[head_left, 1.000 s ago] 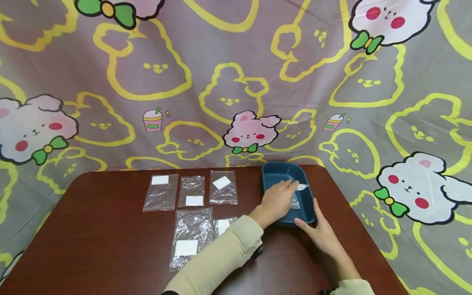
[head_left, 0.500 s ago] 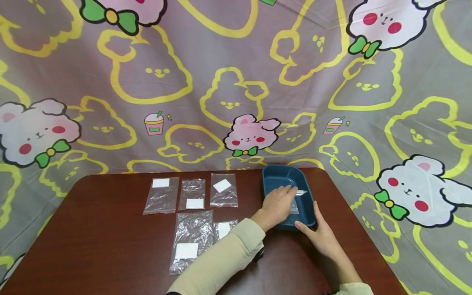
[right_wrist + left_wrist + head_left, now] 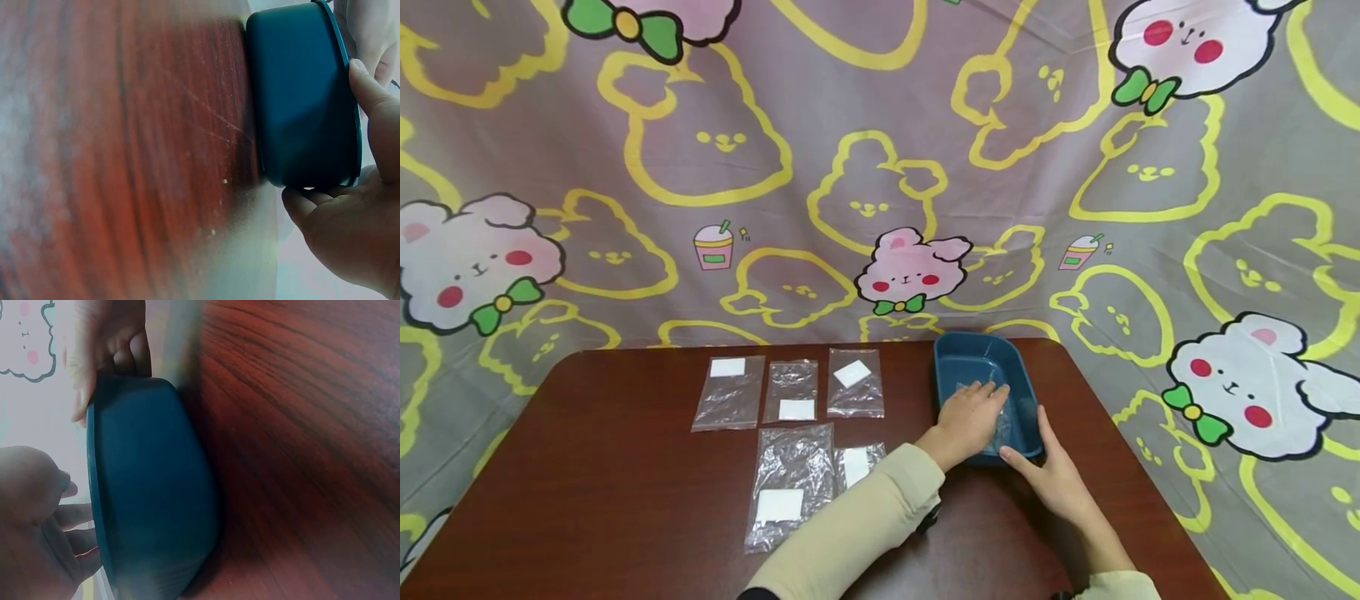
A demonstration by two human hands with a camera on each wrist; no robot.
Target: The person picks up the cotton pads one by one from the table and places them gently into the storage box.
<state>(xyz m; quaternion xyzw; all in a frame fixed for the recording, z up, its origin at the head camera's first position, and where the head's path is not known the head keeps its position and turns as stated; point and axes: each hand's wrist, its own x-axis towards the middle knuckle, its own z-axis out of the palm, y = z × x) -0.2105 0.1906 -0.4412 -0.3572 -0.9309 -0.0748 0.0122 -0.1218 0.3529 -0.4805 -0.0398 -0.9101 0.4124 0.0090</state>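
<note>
A dark blue tray [image 3: 951, 354] stands at the right of the brown table [image 3: 610, 483]. My left hand [image 3: 972, 410] reaches into it, with its fingers lying fairly flat on a clear plastic bag [image 3: 1002, 425] on the tray floor. My right hand [image 3: 1048, 471] grips the tray's near right corner, thumb on the rim. The right wrist view shows that thumb over the tray [image 3: 300, 94] edge and the right hand [image 3: 356, 237] curled round the end. In the left wrist view, my left hand [image 3: 37, 519] hovers over the tray [image 3: 150, 487].
Several clear bags holding white cards lie left of the tray: three in a back row [image 3: 727, 392], [image 3: 791, 390], [image 3: 854, 382], and a large one [image 3: 786, 483] and a small one [image 3: 854, 462] nearer me. A cartoon-print cloth [image 3: 865, 167] hangs behind the table.
My left hand has drawn back a little toward the tray's near end. The white piece seen at its fingertips no longer shows. My right hand has stayed on the tray corner.
</note>
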